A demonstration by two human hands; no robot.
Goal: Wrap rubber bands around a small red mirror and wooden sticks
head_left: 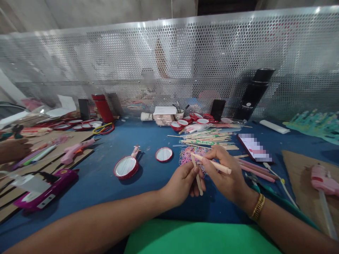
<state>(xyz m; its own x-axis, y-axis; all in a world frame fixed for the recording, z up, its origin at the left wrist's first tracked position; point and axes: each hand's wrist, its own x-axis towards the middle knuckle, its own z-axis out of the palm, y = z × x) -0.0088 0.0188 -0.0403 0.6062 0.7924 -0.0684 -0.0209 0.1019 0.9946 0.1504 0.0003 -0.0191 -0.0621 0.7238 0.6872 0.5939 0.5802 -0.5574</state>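
My left hand (188,179) is closed on a thin, flat pale wooden stick (197,176), pinched between thumb and fingers and tilted. In my right hand (221,167) lies a cream-coloured pen-like stick (217,166), gripped as one grips a pen. Its tip meets or nearly meets the upper end of the wooden stick. Just behind both hands is a pile of colourful rubber bands (189,155). To the left sit a small round red-rimmed disc (164,154) and a larger red-rimmed round piece (126,167) with a short handle.
Wrapped chopsticks (212,137) lie beyond the bands. A phone (254,148), pink pens (258,170) and a pink glue gun (324,179) are at right. At left are a purple power strip (47,190), another glue gun (75,151) and another person's hand (13,150). A perforated metal panel (119,70) stands behind.
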